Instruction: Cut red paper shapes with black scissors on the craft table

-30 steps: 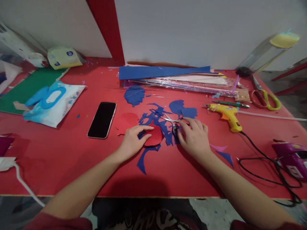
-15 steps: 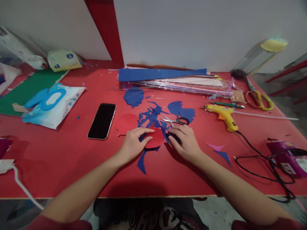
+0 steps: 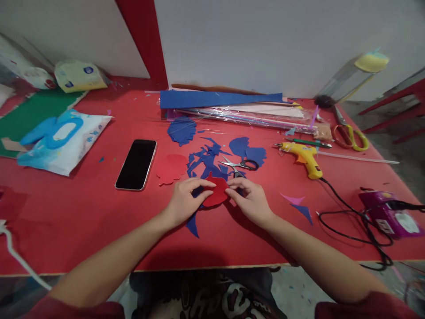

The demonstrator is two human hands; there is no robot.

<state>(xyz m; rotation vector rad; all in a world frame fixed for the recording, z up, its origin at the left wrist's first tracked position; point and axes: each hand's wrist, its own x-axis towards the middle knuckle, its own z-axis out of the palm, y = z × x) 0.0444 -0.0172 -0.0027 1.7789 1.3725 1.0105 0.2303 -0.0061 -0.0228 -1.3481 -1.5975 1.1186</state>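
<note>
A small red paper cutout lies on blue paper scraps in the middle of the red table. My left hand pinches its left edge with thumb and fingers. My right hand pinches its right edge. Small scissors with black handles lie on the scraps just beyond my right hand, untouched. A second red cutout rests flat to the left of the scraps.
A black phone lies left of the cutouts. A yellow glue gun with a black cord, a purple device, larger yellow-handled scissors, wrapped paper sheets and a wipes pack are spread around.
My right hand left the small scissors and moved left to the red cutout, now pinching its right edge. My left hand stayed on the cutout.
</note>
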